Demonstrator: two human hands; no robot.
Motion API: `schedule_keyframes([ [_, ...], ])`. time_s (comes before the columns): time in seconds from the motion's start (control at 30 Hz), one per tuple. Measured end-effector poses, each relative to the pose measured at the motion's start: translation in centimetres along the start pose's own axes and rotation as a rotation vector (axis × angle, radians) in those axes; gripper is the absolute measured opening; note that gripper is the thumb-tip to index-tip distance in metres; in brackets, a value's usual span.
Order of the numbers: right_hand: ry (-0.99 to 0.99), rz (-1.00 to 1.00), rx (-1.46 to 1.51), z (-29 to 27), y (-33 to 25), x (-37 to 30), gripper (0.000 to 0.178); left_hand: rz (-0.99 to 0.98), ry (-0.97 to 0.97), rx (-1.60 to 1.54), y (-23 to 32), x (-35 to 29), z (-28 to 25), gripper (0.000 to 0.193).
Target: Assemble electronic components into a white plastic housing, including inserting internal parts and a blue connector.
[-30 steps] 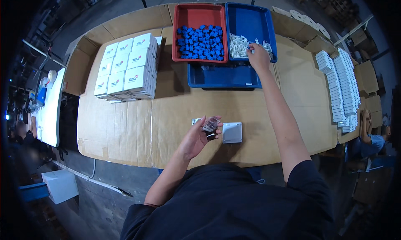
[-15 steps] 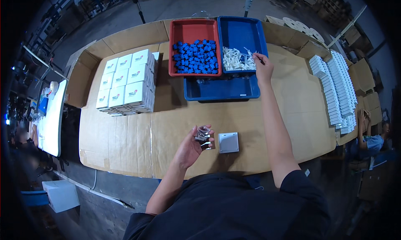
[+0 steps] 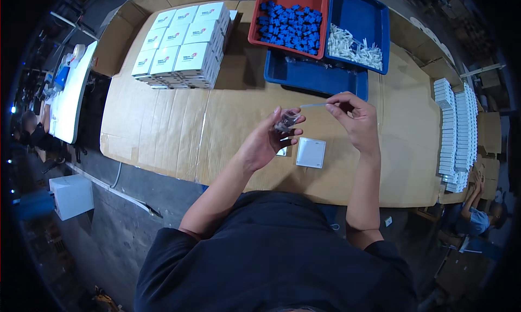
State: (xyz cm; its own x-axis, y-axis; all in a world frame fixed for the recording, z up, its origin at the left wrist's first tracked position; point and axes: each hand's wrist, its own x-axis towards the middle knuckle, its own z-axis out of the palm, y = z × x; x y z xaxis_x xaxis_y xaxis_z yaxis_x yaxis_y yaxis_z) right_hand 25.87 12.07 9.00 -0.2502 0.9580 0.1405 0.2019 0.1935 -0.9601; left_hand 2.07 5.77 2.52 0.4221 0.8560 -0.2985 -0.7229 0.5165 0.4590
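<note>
My left hand [image 3: 269,135] is curled around a small clear plastic bag [image 3: 287,120]; what is in it is hard to make out. My right hand [image 3: 355,119] pinches a thin pale strip [image 3: 313,104] at its right end, and the strip stretches toward the bag. Whether the strip touches the bag I cannot tell. Just below and between the hands, a square white plate [image 3: 311,152] lies flat on the cardboard-covered table [image 3: 239,114]. A small whitish piece [image 3: 282,150] shows partly behind my left fingers.
Beyond the hands stand a red tray [image 3: 323,54] of blue plastic parts, a blue tray [image 3: 385,68] of white plugs, and a lower blue tray [image 3: 315,84]. White boxes [image 3: 176,43] are stacked at left; white plates [image 3: 456,127] line the right. Another person [image 3: 480,214] sits far right.
My right hand has come back from the tray of white plugs toward my left hand, now with the thin strip in its fingers. The whole view has shifted and turned.
</note>
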Motion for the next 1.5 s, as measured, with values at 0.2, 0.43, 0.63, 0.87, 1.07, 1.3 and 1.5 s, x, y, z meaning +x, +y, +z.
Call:
schedule_keyframes([
  [0.2, -0.167, -0.012, -0.089, 2.4, -1.7, 0.5, 0.009, -0.019, 0.070, 0.046, 0.0, -0.9, 0.7, 0.053],
  [0.43, -0.385, 0.083, -0.199, 4.2, -1.8, 1.4, 0.013, -0.038, 0.101, 0.049, -0.6, -1.3, 0.3, 0.048],
  [0.63, -0.440, -0.033, -0.197, 4.4, -1.2, 1.9, 0.011, -0.020, 0.089, 0.063, -0.7, -1.4, -0.1, 0.047],
  [0.87, -0.442, -0.014, -0.168, 3.9, -2.0, 2.2, 0.010, -0.046, 0.071, 0.083, -0.5, -1.3, 0.0, 0.045],
  [1.07, -0.472, -0.018, -0.096, 4.2, -0.5, 2.0, 0.009, -0.020, 0.055, 0.108, -0.6, -1.1, -0.2, 0.044],
  [1.3, -0.731, -0.048, -0.263, 2.9, -1.7, 2.6, 0.013, -0.031, 0.125, 0.265, -0.6, -1.6, -0.8, 0.048],
  [1.5, -0.673, 0.054, -0.161, 2.8, -0.6, 2.8, 0.015, 0.107, 0.167, 0.436, -0.3, -1.9, 1.1, 0.048],
])
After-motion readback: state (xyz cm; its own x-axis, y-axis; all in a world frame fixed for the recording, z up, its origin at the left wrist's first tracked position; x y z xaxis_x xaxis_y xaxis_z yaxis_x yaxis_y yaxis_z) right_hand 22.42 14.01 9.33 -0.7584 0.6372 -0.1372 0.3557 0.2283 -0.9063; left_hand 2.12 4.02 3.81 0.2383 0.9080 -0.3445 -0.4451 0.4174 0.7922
